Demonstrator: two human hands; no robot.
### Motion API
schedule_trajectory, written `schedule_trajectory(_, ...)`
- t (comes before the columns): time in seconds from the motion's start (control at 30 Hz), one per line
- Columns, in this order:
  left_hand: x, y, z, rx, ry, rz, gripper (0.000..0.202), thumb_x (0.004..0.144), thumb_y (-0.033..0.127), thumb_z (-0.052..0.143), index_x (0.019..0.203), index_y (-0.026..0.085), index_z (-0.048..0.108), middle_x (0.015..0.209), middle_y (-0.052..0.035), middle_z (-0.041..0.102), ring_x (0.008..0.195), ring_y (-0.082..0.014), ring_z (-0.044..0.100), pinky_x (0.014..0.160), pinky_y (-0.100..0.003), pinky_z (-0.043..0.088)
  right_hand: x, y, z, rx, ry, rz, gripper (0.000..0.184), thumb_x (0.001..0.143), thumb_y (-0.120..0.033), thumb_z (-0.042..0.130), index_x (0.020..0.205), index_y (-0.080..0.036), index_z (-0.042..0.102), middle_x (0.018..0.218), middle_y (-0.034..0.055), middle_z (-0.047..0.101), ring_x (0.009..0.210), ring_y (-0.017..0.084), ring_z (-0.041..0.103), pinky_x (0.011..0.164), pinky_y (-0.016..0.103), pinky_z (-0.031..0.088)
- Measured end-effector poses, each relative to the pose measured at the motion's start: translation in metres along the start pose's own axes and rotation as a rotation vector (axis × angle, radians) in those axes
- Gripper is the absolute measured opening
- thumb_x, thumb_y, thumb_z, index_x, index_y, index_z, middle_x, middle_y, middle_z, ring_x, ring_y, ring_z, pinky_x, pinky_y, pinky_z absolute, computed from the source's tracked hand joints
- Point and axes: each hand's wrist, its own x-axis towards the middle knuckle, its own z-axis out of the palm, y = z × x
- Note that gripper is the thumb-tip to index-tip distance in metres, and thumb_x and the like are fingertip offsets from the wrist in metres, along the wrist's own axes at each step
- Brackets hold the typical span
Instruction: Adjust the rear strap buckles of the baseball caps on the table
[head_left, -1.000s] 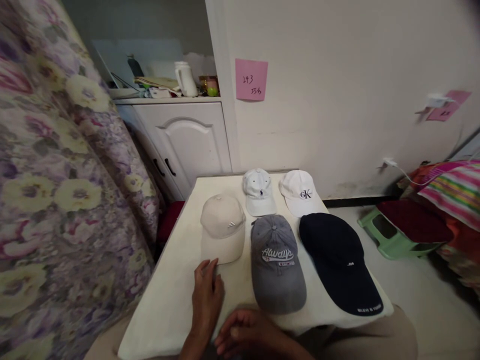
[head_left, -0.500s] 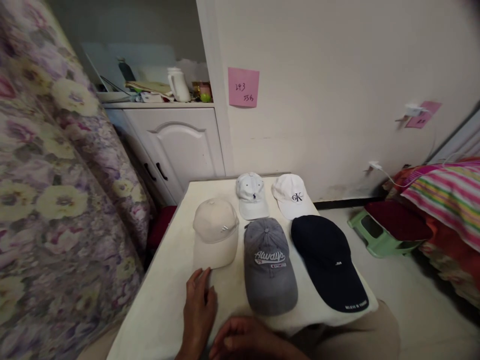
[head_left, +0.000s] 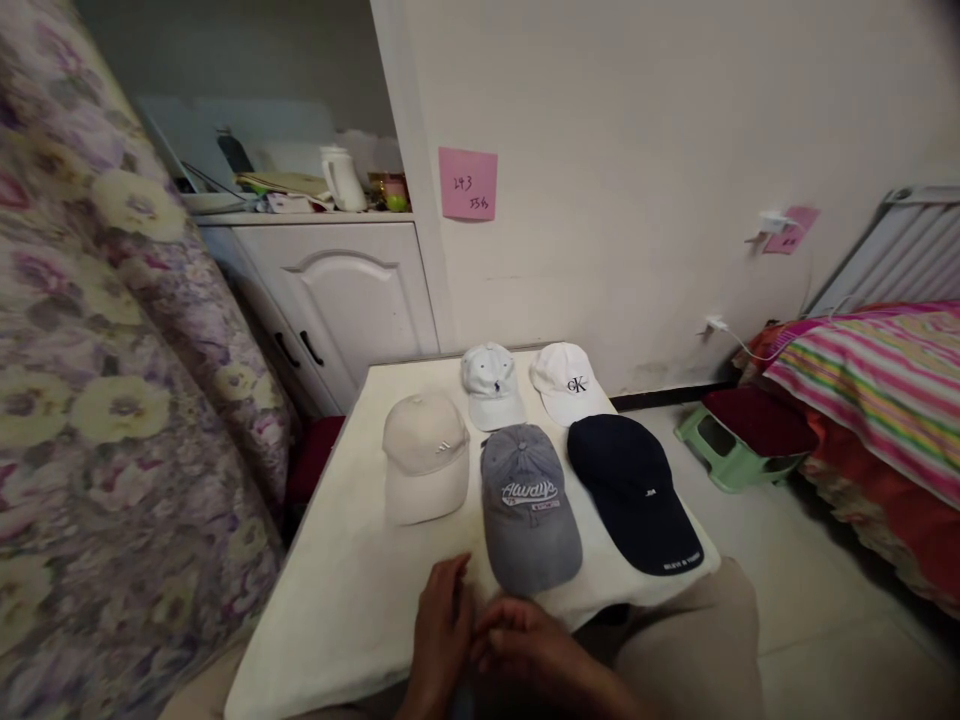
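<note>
My left hand [head_left: 442, 612] hovers at the near edge of the table, holding nothing, its fingers loosely bent and partly apart. Close beside it, my right hand [head_left: 517, 632] is loosely curled with no object visible in it, just below the brim of a grey cap [head_left: 532, 545] lettered "Always". To the left lies a beige cap [head_left: 426, 450] with a small metal logo. A navy cap [head_left: 630, 490] with a long brim rests on the right. Behind them sit a pale blue cap [head_left: 491, 385] and a white cap [head_left: 562, 380] marked CK.
The caps lie on a cream-covered table [head_left: 337, 590] against the wall. A floral curtain [head_left: 150, 400] hangs at left, beside a white cabinet [head_left: 352, 290]. On the right are a green stool [head_left: 739, 450] and a bed with a striped cover [head_left: 877, 360].
My left hand has moved right, away from the beige cap's brim, and is now close to my right hand. The view has turned slightly right; the caps keep their arrangement.
</note>
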Motion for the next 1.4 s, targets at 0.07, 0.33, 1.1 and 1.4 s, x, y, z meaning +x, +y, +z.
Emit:
schedule_trajectory(0.07, -0.005, 0.007, 0.004, -0.041, -0.02, -0.029, 0.03, 0.085, 0.029, 0.051, 0.109, 0.017, 0.065, 0.102, -0.0107, 0.069, 0.095, -0.0264, 0.067, 0.085, -0.044, 0.056, -0.006, -0.004, -0.001, -0.032, 0.036, -0.03, 0.03, 0.07, -0.028, 0.082, 0.093, -0.012, 0.07, 0.084, 0.0064, 0.071, 0.074, 0.015, 0.065, 0.071, 0.026, 0.045)
schedule_trajectory(0.33, 0.006, 0.053, -0.013, -0.072, -0.048, -0.051, 0.037, 0.083, 0.032, 0.053, 0.115, 0.018, 0.065, 0.086, -0.0046, 0.068, 0.08, -0.0229, 0.067, 0.076, -0.037, 0.055, -0.015, -0.037, -0.006, -0.211, 0.165, -0.253, 0.037, 0.072, -0.037, 0.08, 0.101, -0.017, 0.067, 0.067, -0.0044, 0.056, 0.053, 0.008, 0.047, 0.053, 0.022, 0.037)
schedule_trajectory(1.1, 0.081, 0.134, -0.038, 0.329, 0.119, 0.21, 0.092, 0.085, 0.028, 0.061, 0.158, 0.02, 0.006, 0.066, 0.0067, 0.052, 0.061, -0.0177, 0.053, 0.075, -0.039, 0.048, -0.026, -0.174, 0.016, -1.348, 0.537, -0.883, 0.088, 0.087, -0.011, 0.051, 0.158, -0.019, -0.001, 0.069, -0.0065, 0.046, 0.053, 0.012, 0.046, 0.055, 0.024, 0.042)
schedule_trajectory(1.4, 0.083, 0.138, -0.036, 0.318, 0.081, 0.184, 0.091, 0.083, 0.026, 0.063, 0.157, 0.017, 0.011, 0.064, 0.0068, 0.051, 0.059, -0.0174, 0.051, 0.074, -0.038, 0.048, -0.02, -0.174, 0.014, -1.388, 0.525, -0.879, 0.089, 0.086, -0.01, 0.051, 0.157, -0.018, -0.002, 0.069, -0.0061, 0.045, 0.054, 0.013, 0.047, 0.055, 0.024, 0.041)
